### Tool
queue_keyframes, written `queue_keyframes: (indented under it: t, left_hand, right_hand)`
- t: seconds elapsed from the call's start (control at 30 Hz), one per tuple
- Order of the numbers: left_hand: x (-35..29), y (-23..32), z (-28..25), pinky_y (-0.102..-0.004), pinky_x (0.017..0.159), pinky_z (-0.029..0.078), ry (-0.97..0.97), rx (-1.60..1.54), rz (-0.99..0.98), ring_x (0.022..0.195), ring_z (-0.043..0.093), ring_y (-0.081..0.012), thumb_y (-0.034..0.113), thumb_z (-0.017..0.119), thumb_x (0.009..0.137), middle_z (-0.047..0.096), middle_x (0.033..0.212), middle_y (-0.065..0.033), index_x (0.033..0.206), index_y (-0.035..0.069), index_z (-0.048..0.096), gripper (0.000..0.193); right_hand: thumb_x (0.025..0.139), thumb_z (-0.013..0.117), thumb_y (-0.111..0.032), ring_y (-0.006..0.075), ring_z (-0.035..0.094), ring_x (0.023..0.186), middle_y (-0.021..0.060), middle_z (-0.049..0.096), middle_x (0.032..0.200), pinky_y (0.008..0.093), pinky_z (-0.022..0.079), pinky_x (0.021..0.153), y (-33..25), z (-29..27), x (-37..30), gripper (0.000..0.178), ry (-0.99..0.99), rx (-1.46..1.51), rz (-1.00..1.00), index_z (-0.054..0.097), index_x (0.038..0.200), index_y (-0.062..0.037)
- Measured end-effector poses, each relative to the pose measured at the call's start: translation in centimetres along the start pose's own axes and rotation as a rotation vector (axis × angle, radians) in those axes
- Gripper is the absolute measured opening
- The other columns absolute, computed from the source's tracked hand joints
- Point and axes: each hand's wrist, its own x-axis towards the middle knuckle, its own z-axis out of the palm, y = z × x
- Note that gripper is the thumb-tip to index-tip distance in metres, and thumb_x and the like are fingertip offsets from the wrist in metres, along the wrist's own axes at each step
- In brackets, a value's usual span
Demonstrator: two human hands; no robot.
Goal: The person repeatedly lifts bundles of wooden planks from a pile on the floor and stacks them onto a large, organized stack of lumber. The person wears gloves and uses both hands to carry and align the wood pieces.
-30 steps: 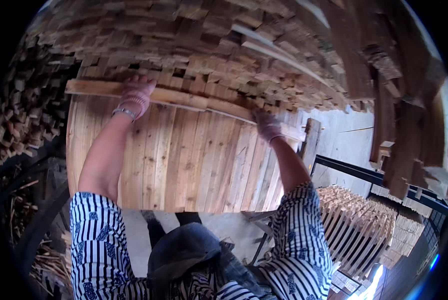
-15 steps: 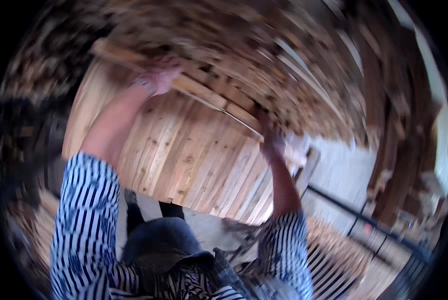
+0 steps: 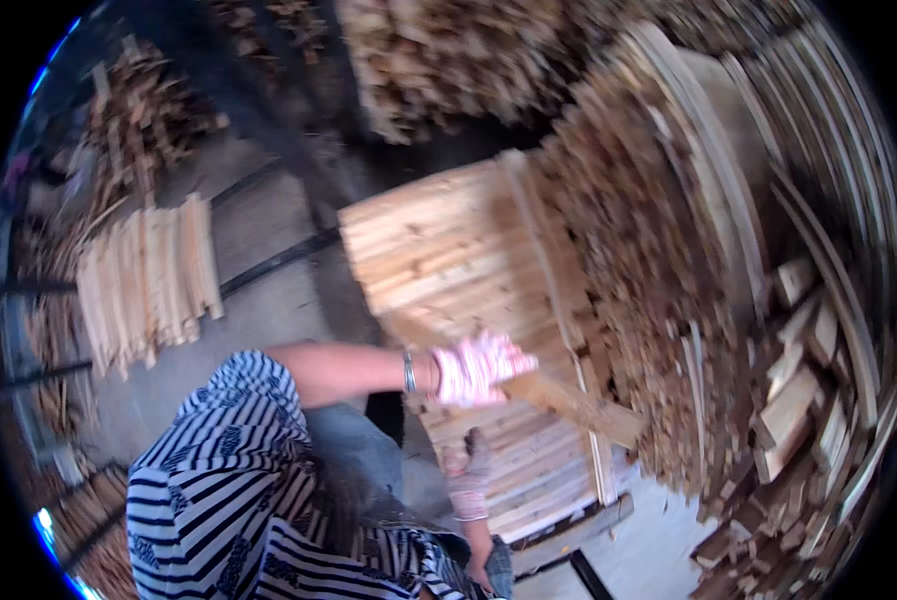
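Observation:
My left hand [image 3: 478, 372], in a pink and white glove, is closed around the middle of a wooden plank [image 3: 588, 412]. The plank lies slantwise over a stack of pale boards [image 3: 438, 235], and I cannot tell whether it touches them. My right hand [image 3: 468, 480], gloved too and a little blurred, is close to my body beside the near edge of the stack. Its thumb and fingers look apart, with nothing visible between them. A narrow wooden strip [image 3: 538, 235] runs across the boards near their far right end.
A tall pile of thin wood [image 3: 638, 230] stands against the stack's right end. Short offcuts [image 3: 793, 400] are heaped at the far right. On the left, a row of pale slats [image 3: 148, 280] rests by dark metal bars [image 3: 278, 265]. More bundled wood [image 3: 448, 60] stands behind.
The view has swung round. Both hands were spread along the far edge of the boards; now my left hand grips a plank across them and my right hand has drawn back towards my body.

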Motion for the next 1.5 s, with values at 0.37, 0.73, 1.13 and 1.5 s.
queue_keyframes:
  t: [0.37, 0.73, 1.13, 1.5]
  left_hand:
    - [-28.2, -4.1, -7.7, -0.0376, 0.098, 0.043, 0.536, -1.091, -0.84, 0.115, 0.055, -0.0294, 0.035, 0.075, 0.079, 0.057, 0.123, -0.0195, 0.135, 0.002, 0.042, 0.073]
    - [-75.6, -19.5, -1.1, -0.0396, 0.095, 0.048, 0.651, -0.81, -2.123, 0.119, 0.054, -0.0325, 0.055, 0.071, 0.071, 0.053, 0.13, -0.0214, 0.136, 0.0, 0.04, 0.091]
    - [-90.5, -39.3, 0.7, -0.045, 0.106, 0.036, 0.805, -0.368, -2.383, 0.134, 0.036, -0.0329, 0.044, 0.076, 0.072, 0.039, 0.143, -0.0187, 0.143, 0.008, 0.029, 0.093]
    - [-93.8, -38.7, -0.2, -0.0404, 0.082, 0.052, 0.758, -0.496, -2.188, 0.098, 0.062, -0.0334, 0.032, 0.068, 0.082, 0.064, 0.103, -0.0139, 0.12, 0.007, 0.05, 0.049]
  right_hand:
    - [0.086, 0.066, -0.017, 0.0118, 0.058, 0.077, 0.0063, 0.06, 0.099, 0.0265, 0.051, 0.065, -17.1, 16.6, 5.7, 0.044, -0.526, 0.211, 0.039, 0.049, 0.124, -0.0038]
    - [0.078, 0.074, -0.033, 0.0207, 0.061, 0.085, 0.0142, 0.066, 0.096, 0.0326, 0.049, 0.074, -17.5, 29.6, -4.0, 0.054, -0.691, -0.782, 0.335, 0.057, 0.116, 0.0013]
    - [0.076, 0.075, -0.029, 0.0183, 0.064, 0.068, 0.0104, 0.066, 0.081, 0.0322, 0.052, 0.059, -27.5, 41.7, -4.1, 0.041, -0.615, -0.716, 0.742, 0.06, 0.103, -0.0018]
    - [0.07, 0.076, -0.052, 0.0229, 0.066, 0.073, 0.012, 0.069, 0.08, 0.0366, 0.053, 0.067, -25.5, 48.0, -1.0, 0.064, -0.841, -0.846, 0.321, 0.063, 0.11, -0.0041]
